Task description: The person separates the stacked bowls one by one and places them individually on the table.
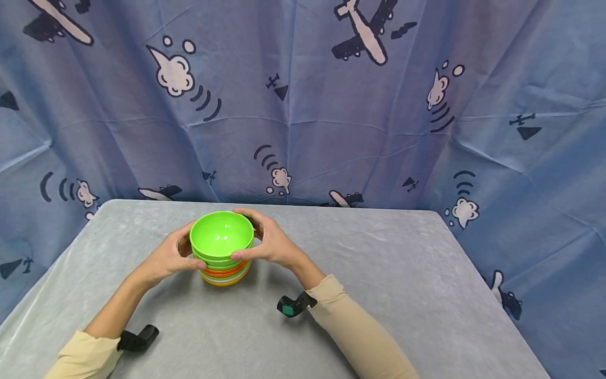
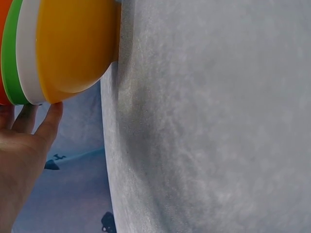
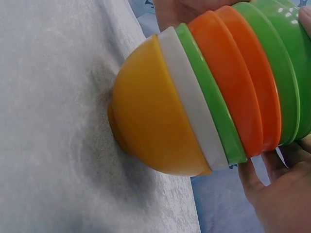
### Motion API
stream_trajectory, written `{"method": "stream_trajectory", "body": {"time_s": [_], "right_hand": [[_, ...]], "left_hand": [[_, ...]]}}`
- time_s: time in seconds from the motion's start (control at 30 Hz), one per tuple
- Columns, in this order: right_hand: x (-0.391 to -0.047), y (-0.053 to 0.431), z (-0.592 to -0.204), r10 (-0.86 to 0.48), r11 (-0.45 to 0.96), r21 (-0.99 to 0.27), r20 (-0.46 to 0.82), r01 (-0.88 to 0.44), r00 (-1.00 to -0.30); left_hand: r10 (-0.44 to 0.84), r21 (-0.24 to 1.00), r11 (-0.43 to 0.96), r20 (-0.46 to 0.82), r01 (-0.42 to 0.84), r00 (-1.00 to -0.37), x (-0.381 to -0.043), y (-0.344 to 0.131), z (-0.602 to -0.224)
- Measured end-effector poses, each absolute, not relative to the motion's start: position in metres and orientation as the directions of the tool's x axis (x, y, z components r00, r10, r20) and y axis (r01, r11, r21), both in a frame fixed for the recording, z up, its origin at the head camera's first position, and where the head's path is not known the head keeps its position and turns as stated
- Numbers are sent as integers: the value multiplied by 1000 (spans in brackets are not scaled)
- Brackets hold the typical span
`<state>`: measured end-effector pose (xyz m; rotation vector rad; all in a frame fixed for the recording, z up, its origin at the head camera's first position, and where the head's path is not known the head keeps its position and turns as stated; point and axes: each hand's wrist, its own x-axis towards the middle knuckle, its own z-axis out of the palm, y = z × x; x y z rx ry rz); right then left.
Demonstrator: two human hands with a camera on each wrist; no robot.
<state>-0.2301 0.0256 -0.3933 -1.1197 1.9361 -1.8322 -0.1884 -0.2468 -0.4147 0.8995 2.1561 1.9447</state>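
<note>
A stack of several nested bowls stands upright on the table: a yellow-orange bowl [image 3: 150, 111] at the bottom, then a white bowl [image 3: 192, 102], a green one, orange ones [image 3: 228, 82], and bright green ones on top. The uppermost green bowl [image 1: 221, 234] faces up with nothing inside. My left hand [image 1: 165, 258] grips the stack's left side, thumb at the front and fingers around the back. From the right, my right hand [image 1: 274, 242] holds the upper bowls, its thumb on the front of the green ones and its fingers behind.
A light grey cloth covers the table [image 1: 379, 295]. Behind it hangs a blue curtain [image 1: 293, 116] printed with aeroplanes and clouds. Each wrist wears a black camera mount, the left one [image 1: 138, 338] low over the cloth and the right one [image 1: 296, 304] in front of the stack's right side.
</note>
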Motion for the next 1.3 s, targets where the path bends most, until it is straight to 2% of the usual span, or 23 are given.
{"method": "stream_trajectory", "body": {"time_s": [0.47, 1.03, 1.3], "right_hand": [[-232, 26, -392, -644, -133, -908, 384, -397, -662], [-241, 55, -373, -548, -354, -878, 474, -323, -689], [-246, 79, -370, -506, -312, -884, 464, -348, -727]], "left_hand": [[493, 940, 8, 293, 341, -819, -188, -247, -413], [485, 950, 27, 259, 311, -835, -187, -247, -414], [501, 946, 5, 278, 324, -819, -188, -246, -413]]}}
